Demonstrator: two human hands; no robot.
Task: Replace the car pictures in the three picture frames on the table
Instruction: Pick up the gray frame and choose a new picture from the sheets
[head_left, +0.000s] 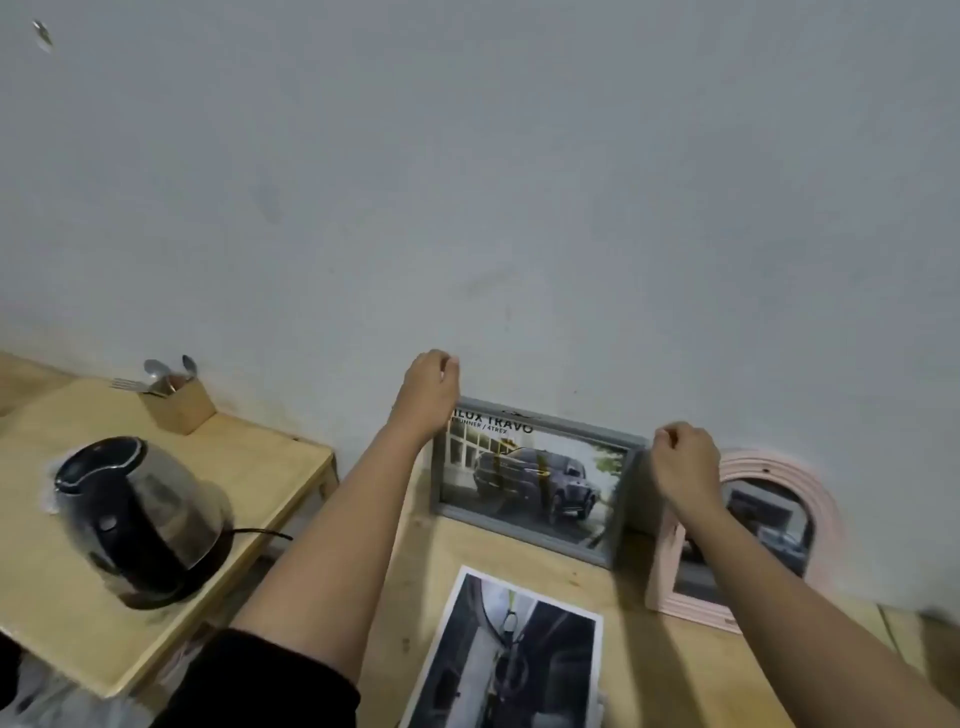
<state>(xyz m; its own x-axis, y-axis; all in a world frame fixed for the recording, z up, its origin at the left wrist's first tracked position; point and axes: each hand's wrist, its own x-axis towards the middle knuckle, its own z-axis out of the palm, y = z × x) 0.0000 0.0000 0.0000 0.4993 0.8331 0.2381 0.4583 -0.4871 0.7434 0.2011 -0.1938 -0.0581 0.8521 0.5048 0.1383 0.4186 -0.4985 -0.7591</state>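
my left hand (428, 389) and right hand (681, 462) curl at the grey frame (582, 427) far corners, grip unclear; truck picture (530, 478) not yet swapped.

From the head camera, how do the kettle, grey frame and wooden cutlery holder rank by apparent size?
Largest: grey frame and kettle, too alike to rank; the kettle sits nearer.
Smallest: wooden cutlery holder.

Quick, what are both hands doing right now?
Left hand: fingers curled, gripping the grey frame at its top-left corner.
Right hand: fingers curled, gripping the same frame's top-right corner.
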